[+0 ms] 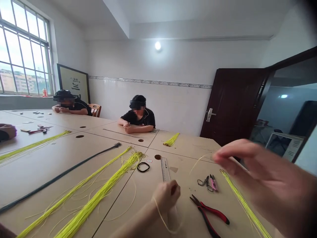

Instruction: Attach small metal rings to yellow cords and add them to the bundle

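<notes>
My left hand (166, 195) is closed in a fist low in the middle, shut on a thin pale yellow cord (162, 219) that loops down beneath it. My right hand (267, 178), large and slightly blurred at the right, pinches thumb and forefinger together. From that pinch a thin strand of the cord curves away to the left; whether it joins the loop at my left hand cannot be made out. A clear ruler (164, 168) lies just beyond my left hand. Between the hands rest red-handled pliers (208, 211), small scissors (206, 183) and pink snips (213, 183).
Bundles of yellow cord (99, 195) stretch across the left of the table, beside a dark cord bundle (66, 173). A black ring (143, 167) lies near their ends. Another yellow bundle (244, 201) runs under my right hand. Two people (138, 115) sit across the table.
</notes>
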The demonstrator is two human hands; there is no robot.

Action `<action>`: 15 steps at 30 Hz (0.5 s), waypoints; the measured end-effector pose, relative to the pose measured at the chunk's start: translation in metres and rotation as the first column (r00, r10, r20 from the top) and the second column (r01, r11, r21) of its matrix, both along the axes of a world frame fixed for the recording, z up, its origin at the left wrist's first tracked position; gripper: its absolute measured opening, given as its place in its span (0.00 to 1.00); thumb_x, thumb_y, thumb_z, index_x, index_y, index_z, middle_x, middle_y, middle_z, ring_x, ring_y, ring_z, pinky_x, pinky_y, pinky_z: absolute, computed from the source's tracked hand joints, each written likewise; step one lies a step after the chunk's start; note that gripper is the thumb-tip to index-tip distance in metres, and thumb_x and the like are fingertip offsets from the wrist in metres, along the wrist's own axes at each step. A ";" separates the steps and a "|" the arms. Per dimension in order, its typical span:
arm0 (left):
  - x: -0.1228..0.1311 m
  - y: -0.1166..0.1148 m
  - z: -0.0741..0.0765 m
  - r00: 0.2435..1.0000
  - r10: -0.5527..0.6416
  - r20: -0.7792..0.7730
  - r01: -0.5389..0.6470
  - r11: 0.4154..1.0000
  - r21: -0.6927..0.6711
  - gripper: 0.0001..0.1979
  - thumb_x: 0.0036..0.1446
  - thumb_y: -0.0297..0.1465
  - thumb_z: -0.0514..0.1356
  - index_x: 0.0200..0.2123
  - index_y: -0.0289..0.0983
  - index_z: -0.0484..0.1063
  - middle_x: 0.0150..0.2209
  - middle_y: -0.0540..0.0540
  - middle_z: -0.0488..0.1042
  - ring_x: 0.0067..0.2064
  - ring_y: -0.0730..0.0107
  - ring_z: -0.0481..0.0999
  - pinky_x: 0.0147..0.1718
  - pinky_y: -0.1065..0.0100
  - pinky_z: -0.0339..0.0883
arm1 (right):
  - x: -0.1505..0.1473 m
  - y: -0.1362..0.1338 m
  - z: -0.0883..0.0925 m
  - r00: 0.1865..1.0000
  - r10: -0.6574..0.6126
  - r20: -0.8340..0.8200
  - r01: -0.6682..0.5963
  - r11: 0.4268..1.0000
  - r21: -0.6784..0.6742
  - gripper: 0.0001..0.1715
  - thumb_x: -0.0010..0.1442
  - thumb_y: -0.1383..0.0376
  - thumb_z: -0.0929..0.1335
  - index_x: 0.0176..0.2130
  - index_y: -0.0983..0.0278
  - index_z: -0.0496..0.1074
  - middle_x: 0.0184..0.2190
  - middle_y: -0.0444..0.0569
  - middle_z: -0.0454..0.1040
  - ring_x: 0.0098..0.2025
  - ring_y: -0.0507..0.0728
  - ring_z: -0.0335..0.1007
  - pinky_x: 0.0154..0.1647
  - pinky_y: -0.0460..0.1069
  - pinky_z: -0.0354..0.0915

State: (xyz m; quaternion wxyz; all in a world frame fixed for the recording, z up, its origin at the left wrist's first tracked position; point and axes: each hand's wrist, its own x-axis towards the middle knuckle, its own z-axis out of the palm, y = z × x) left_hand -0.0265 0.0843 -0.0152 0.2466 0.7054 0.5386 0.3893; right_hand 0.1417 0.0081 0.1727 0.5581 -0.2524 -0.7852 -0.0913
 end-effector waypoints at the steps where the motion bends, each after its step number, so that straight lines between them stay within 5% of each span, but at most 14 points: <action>1: -0.002 0.003 0.006 0.997 0.014 0.069 -0.013 1.000 -0.010 0.13 0.61 0.35 0.56 0.28 0.33 0.66 0.22 0.53 0.64 0.24 0.76 0.65 0.27 0.71 0.64 | 0.008 0.000 -0.002 0.993 0.013 0.116 -0.010 0.999 -0.032 0.05 0.61 0.56 0.67 0.34 0.52 0.70 0.29 0.41 0.73 0.28 0.54 0.70 0.25 0.47 0.67; 4: -0.001 0.013 0.036 0.958 0.009 0.286 0.014 0.997 -0.077 0.15 0.64 0.37 0.48 0.30 0.33 0.63 0.20 0.54 0.61 0.18 0.79 0.62 0.16 0.76 0.56 | 0.023 0.006 -0.005 0.976 0.052 0.210 -0.033 0.995 -0.094 0.05 0.62 0.58 0.66 0.34 0.53 0.69 0.28 0.39 0.72 0.26 0.50 0.70 0.24 0.43 0.67; 8: 0.016 0.006 0.102 0.858 -0.199 0.474 0.252 0.966 -0.050 0.15 0.61 0.39 0.46 0.27 0.35 0.60 0.18 0.53 0.61 0.17 0.77 0.65 0.11 0.78 0.51 | 0.028 0.010 -0.005 0.978 0.050 0.204 -0.025 0.992 -0.122 0.04 0.62 0.65 0.66 0.35 0.55 0.68 0.29 0.38 0.72 0.27 0.50 0.70 0.28 0.44 0.68; 12: 0.032 -0.025 0.158 0.726 -0.456 0.514 0.517 0.855 0.028 0.19 0.59 0.43 0.49 0.25 0.35 0.65 0.18 0.50 0.68 0.16 0.74 0.69 0.11 0.78 0.53 | 0.028 0.003 -0.007 0.974 -0.096 0.207 0.092 0.995 0.028 0.06 0.64 0.67 0.64 0.35 0.56 0.67 0.29 0.41 0.71 0.30 0.52 0.69 0.32 0.47 0.67; 15: 0.034 -0.049 0.172 0.594 -0.588 0.549 0.657 0.748 0.090 0.18 0.60 0.41 0.49 0.27 0.34 0.68 0.18 0.51 0.71 0.16 0.75 0.70 0.12 0.80 0.55 | 0.031 -0.007 -0.008 0.973 -0.175 0.150 0.162 0.982 0.092 0.07 0.65 0.66 0.63 0.36 0.55 0.68 0.30 0.42 0.72 0.30 0.52 0.69 0.30 0.48 0.65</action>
